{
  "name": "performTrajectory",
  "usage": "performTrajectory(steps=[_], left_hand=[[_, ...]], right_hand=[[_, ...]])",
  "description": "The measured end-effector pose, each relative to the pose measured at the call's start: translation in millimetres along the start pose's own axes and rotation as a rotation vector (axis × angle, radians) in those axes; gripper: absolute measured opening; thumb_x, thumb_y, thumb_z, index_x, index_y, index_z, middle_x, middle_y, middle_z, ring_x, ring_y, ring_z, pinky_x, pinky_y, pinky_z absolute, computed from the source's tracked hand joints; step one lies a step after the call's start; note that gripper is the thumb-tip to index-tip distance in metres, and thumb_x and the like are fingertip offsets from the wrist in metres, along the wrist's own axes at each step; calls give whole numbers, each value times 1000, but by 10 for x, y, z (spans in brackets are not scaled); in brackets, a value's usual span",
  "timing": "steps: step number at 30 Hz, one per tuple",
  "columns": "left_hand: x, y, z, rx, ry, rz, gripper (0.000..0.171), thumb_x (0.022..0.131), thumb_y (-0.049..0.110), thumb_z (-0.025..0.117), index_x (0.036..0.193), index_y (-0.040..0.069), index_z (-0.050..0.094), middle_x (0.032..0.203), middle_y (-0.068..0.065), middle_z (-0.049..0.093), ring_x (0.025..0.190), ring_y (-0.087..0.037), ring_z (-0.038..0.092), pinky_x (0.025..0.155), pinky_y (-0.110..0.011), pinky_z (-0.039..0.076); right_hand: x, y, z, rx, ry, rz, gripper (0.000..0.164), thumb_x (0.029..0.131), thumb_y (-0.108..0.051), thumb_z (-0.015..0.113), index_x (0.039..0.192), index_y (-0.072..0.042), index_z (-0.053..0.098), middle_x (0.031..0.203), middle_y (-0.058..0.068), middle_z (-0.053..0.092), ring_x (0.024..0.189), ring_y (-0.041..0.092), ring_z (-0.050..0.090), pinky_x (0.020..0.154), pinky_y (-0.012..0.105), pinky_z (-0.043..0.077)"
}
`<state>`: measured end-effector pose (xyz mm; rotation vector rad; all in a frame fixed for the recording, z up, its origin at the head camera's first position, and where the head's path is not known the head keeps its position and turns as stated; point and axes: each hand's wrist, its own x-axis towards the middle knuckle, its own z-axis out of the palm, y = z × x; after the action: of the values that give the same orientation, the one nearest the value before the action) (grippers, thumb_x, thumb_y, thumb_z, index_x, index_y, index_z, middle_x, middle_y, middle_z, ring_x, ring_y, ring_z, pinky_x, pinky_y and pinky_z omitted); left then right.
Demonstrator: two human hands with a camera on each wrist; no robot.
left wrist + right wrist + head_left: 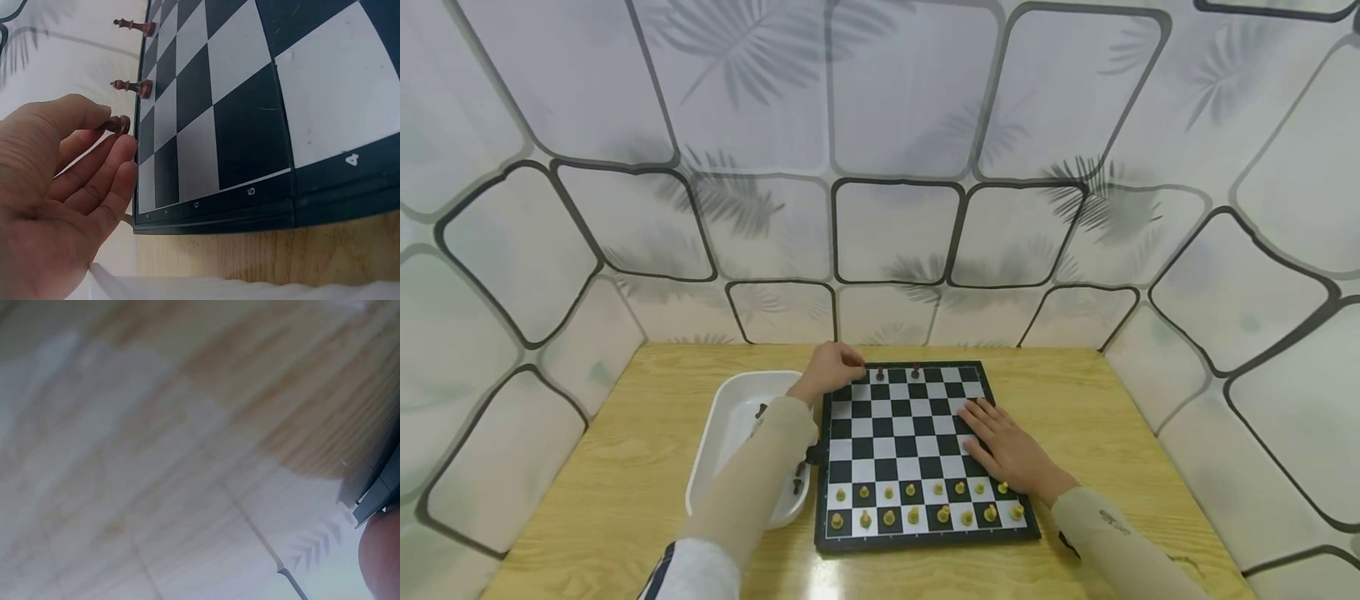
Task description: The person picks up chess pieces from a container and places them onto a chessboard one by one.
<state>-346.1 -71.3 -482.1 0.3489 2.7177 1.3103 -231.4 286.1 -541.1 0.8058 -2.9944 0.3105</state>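
At the far left corner of the black-and-white chessboard (pixel 893 427), my left hand (pixel 829 371) pinches a dark brown chess piece (pixel 120 125) between thumb and fingers. The thumb and fingertips hide part of that piece. Two dark pieces stand along the far row: one with a rounded top (pixel 132 87) and, beyond it, a taller one (pixel 134 26). Yellow chess pieces (pixel 913 516) fill the two near rows. My right hand (pixel 1006 446) rests with outstretched fingers on the board's right edge; the right wrist view catches only a bit of skin (pixel 382 556).
Left of the board is a white tray (pixel 718 417) holding several dark pieces (pixel 798 483), partly under my left forearm. Both stand on a wooden table (pixel 625 450). Patterned fabric walls (pixel 895 233) rise behind and on both sides.
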Motion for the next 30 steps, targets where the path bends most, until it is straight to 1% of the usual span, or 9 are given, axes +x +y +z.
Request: performTrajectory(steps=[3, 7, 15, 21, 30], left_hand=[[15, -16, 31, 35, 5, 5, 18, 92, 13, 78, 106, 2, 80, 112, -13, 77, 99, -26, 71, 88, -40, 60], [21, -3, 42, 62, -4, -13, 19, 93, 13, 77, 109, 3, 81, 115, -13, 76, 104, -28, 70, 92, -41, 60], [18, 32, 44, 118, -25, -23, 19, 93, 13, 76, 109, 3, 81, 114, -13, 78, 105, -28, 71, 93, -42, 60], [38, 27, 66, 130, -53, -45, 20, 94, 14, 76, 111, 5, 81, 115, -12, 79, 104, -27, 73, 94, -42, 60], [58, 7, 64, 130, -56, -20, 20, 93, 12, 76, 110, 2, 81, 113, -13, 80, 102, -28, 75, 92, -42, 61]], right_hand=[[-2, -14, -6, 2, -4, 5, 64, 110, -44, 49, 163, -10, 39, 170, 12, 37, 160, 37, 29, 129, 56, 26], [2, -10, 3, -9, -8, 9, 64, 110, -45, 48, 163, -11, 38, 171, 11, 36, 160, 36, 28, 129, 55, 26], [1, -5, 5, -11, -3, 4, 64, 110, -45, 48, 163, -10, 39, 170, 12, 37, 160, 37, 29, 129, 55, 26], [-3, 0, 20, -8, -2, 6, 64, 110, -45, 48, 163, -11, 39, 170, 12, 37, 160, 37, 29, 129, 56, 26], [5, 18, 36, -11, 8, 0, 64, 110, -45, 48, 163, -11, 38, 170, 12, 37, 160, 37, 29, 129, 56, 26]])
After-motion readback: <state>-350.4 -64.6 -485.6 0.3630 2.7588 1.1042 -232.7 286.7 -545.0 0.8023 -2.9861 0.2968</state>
